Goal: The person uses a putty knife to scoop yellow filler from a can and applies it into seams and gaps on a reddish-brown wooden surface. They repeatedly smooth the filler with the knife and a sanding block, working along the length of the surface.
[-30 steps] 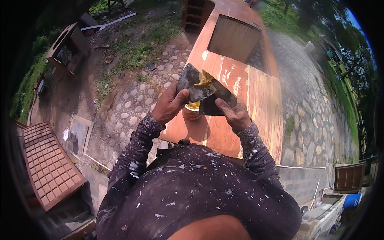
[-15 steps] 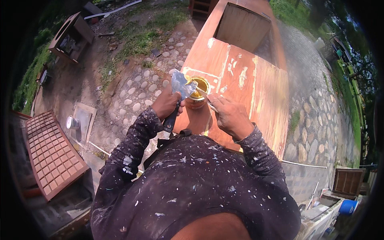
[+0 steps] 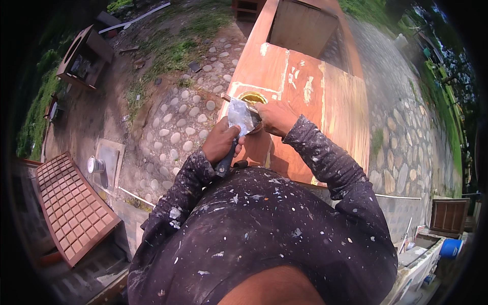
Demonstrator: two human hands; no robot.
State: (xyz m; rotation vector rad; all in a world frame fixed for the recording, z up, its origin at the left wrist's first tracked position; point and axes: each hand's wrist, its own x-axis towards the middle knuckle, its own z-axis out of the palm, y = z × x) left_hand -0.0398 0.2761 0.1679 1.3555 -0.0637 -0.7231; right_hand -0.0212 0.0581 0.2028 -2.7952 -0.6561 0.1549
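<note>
My left hand (image 3: 219,141) is closed round the dark handle of a putty knife (image 3: 239,115). Its wide blade is upright and smeared with pale filler. Just behind the blade stands an open can (image 3: 252,95) with yellow filler inside and on its rim. My right hand (image 3: 278,117) is closed on a thin stick-like tool, mostly covered by the fingers and the blade, and is close beside the can and the blade. The can rests on a reddish wooden panel (image 3: 300,132) with pale filler patches and streaks along its seams.
Beyond the panel is a framed opening (image 3: 303,28) in the same wooden piece. Cobbled ground (image 3: 175,137) lies on both sides. To the left are a gridded wooden panel (image 3: 76,206), a white bucket (image 3: 94,164) and a wooden cabinet frame (image 3: 86,58). A blue drum (image 3: 451,248) stands at lower right.
The putty knife's blade has moved slightly right and nearer, now in front of the can. My right hand has moved up and left, bringing its tool behind the blade.
</note>
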